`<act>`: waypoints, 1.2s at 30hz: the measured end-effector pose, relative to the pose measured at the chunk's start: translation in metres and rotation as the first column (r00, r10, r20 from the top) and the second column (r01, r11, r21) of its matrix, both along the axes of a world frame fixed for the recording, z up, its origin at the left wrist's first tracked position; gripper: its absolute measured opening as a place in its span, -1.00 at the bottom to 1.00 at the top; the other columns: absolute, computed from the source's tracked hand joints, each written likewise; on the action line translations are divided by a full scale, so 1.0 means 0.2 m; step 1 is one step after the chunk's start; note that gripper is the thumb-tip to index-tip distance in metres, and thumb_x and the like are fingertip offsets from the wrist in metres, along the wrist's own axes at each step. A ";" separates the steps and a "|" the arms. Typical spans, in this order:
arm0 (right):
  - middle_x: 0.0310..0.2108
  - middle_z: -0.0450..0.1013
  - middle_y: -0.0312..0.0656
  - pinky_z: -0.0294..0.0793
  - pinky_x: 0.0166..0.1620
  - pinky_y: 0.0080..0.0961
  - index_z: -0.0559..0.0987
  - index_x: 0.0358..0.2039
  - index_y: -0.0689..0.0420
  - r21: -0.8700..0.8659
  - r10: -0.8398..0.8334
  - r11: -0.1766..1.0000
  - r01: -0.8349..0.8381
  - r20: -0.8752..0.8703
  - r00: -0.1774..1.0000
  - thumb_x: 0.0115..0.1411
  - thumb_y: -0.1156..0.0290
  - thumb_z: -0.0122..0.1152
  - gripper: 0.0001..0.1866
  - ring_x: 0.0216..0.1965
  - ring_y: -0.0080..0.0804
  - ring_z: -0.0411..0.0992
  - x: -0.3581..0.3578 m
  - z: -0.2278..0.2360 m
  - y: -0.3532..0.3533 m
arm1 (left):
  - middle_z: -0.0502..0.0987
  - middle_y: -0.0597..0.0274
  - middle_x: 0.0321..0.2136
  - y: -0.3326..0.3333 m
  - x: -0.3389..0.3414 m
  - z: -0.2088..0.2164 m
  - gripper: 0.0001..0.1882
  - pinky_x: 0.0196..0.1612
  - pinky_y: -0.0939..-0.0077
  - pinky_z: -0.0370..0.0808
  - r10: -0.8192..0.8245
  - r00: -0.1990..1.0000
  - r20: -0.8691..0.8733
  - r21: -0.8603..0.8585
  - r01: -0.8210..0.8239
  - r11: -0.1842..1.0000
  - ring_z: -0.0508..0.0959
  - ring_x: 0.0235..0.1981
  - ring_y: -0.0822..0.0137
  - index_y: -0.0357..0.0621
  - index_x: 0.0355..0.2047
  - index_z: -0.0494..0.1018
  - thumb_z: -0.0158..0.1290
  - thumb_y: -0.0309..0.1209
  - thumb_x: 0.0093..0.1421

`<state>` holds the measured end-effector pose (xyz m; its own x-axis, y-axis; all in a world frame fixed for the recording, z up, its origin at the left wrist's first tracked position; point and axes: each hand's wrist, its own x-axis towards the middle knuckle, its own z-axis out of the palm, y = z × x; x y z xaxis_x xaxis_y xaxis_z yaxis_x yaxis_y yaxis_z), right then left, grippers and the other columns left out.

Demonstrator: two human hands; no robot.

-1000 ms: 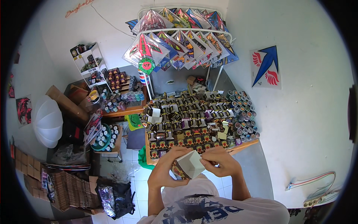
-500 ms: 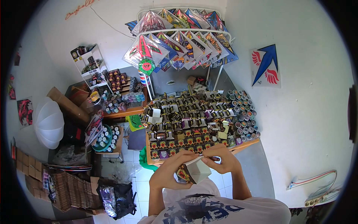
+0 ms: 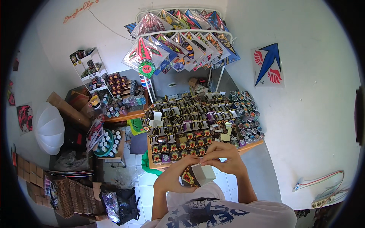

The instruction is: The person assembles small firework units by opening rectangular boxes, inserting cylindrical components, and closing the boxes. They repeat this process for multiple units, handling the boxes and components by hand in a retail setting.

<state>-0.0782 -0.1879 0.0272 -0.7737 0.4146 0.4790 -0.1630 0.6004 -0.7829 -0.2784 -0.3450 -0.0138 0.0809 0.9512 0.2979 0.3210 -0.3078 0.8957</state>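
A small cardboard box (image 3: pixel 204 173), black with a red and gold print on one side and plain white on another, is held close to my body. My left hand (image 3: pixel 175 175) is wrapped round its left side, thumb below and fingers over the top. At the box's upper edge, my right hand (image 3: pixel 222 157) has thumb and fingers pinched together on a flap. The fingertips hide most of that flap. Just beyond my hands, rows of similar black boxes (image 3: pixel 182 146) stand on the wooden table (image 3: pixel 251 147).
Many boxes with raised flaps (image 3: pixel 182 110) fill the table behind. Stacked thread spools (image 3: pixel 246 117) line its right side. Wrapped kites (image 3: pixel 178 49) hang from a white rack above. On the left are a teal basin (image 3: pixel 104 146) of spools, a white umbrella (image 3: pixel 49 128) and a black bag (image 3: pixel 119 203).
My right hand has shifted slightly left along the box's top edge, its fingers now pinched nearer my left fingertips. My left hand keeps its hold. The view has turned slightly.
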 end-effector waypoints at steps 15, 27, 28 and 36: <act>-0.33 0.42 -0.33 0.39 -0.31 -0.51 0.81 0.04 -0.11 0.022 -0.178 0.984 0.178 -0.001 0.984 0.12 0.41 0.62 -0.58 -0.39 -0.51 0.32 -0.03 -0.02 -0.04 | 0.53 0.01 0.17 0.12 0.05 -0.04 -0.10 0.17 0.17 0.56 0.114 0.994 -0.004 0.120 -0.112 0.986 0.61 0.14 -0.04 -0.13 0.24 0.43 0.54 -0.35 -0.17; -0.28 0.65 -0.20 0.62 -0.27 -0.53 0.61 0.22 0.26 -0.509 -0.169 0.808 0.296 0.280 0.945 0.55 0.40 0.13 -0.66 -0.35 -0.60 0.57 0.15 -0.03 0.17 | 0.34 -0.10 0.30 0.43 0.32 -0.20 0.18 0.31 0.11 0.46 0.343 0.926 0.155 0.177 -0.368 0.913 0.44 0.33 -0.01 -0.17 0.43 0.18 0.62 -0.33 -0.15; -0.27 0.65 -0.20 0.63 -0.26 -0.53 0.62 0.20 0.27 -0.470 -0.218 0.817 0.335 0.287 0.933 0.55 0.40 0.12 -0.67 -0.36 -0.59 0.57 0.18 -0.04 0.21 | 0.32 -0.09 0.33 0.46 0.35 -0.19 0.21 0.34 0.11 0.42 0.294 0.939 0.177 0.146 -0.320 0.936 0.43 0.33 0.01 -0.18 0.43 0.15 0.64 -0.29 -0.17; -0.07 0.70 0.01 0.70 -0.06 -0.35 0.64 0.15 0.26 -0.279 -0.121 0.946 0.166 0.171 0.978 0.48 0.51 0.13 -0.70 -0.13 -0.27 0.71 0.43 -0.10 0.57 | 0.37 -0.10 0.24 0.80 0.63 -0.22 0.14 0.28 0.15 0.51 0.228 0.927 0.299 0.133 -0.276 0.952 0.48 0.29 0.06 -0.19 0.37 0.13 0.65 -0.27 -0.06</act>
<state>0.0087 -0.0745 0.0073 -0.7489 0.6304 0.2044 0.0408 0.3517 -0.9352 -0.1527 -0.1847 -0.0569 -0.2637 0.8626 0.4317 0.1549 -0.4039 0.9016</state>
